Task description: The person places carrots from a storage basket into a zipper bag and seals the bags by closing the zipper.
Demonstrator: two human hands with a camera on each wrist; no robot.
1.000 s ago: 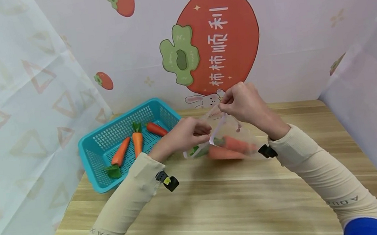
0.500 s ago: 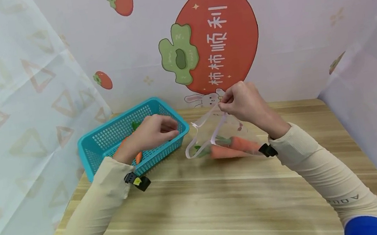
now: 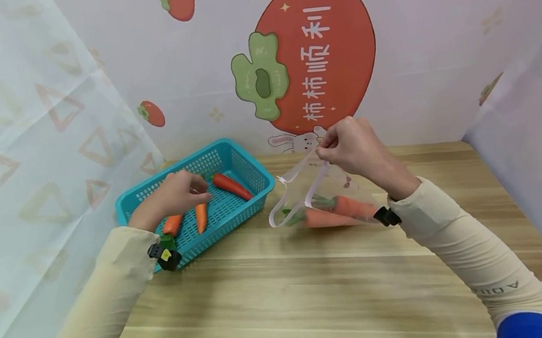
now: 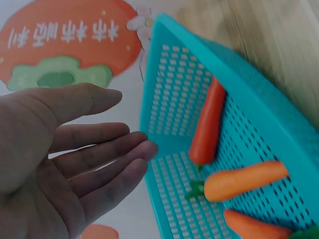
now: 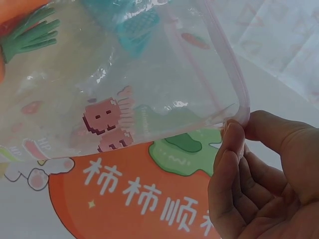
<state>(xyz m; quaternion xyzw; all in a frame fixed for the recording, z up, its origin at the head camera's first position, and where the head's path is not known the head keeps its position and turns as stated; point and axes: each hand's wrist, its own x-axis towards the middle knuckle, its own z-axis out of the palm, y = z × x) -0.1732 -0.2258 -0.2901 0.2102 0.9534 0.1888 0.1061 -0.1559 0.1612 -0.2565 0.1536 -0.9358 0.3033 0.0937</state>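
Note:
My right hand (image 3: 357, 147) pinches the upper corner of a clear zip bag (image 3: 338, 176), its pale zip edge parted into a loop facing left. Two orange carrots (image 3: 325, 217) with green tops lie inside the bag on the table. Over the blue plastic basket (image 3: 264, 185) hovers my left hand (image 3: 175, 195), thumb and fingers apart, holding nothing. Beneath and beside it in the basket are a red carrot (image 3: 231, 186), a slim orange carrot (image 4: 244, 182) and another orange-red carrot (image 3: 173, 225), partly covered by the hand. The right wrist view shows thumb and forefinger on the bag's corner (image 5: 238, 112).
The wooden table (image 3: 286, 291) stretches in front of the basket and bag. A printed wall sheet (image 3: 415, 61) stands behind, with side sheets at left (image 3: 39, 180) and right (image 3: 524, 121). The basket stands at the back left, near the left sheet.
My left hand has left the bag's opening and moved left over the basket. The bag's mouth stays parted in a loop, and my right hand keeps its hold in the same place.

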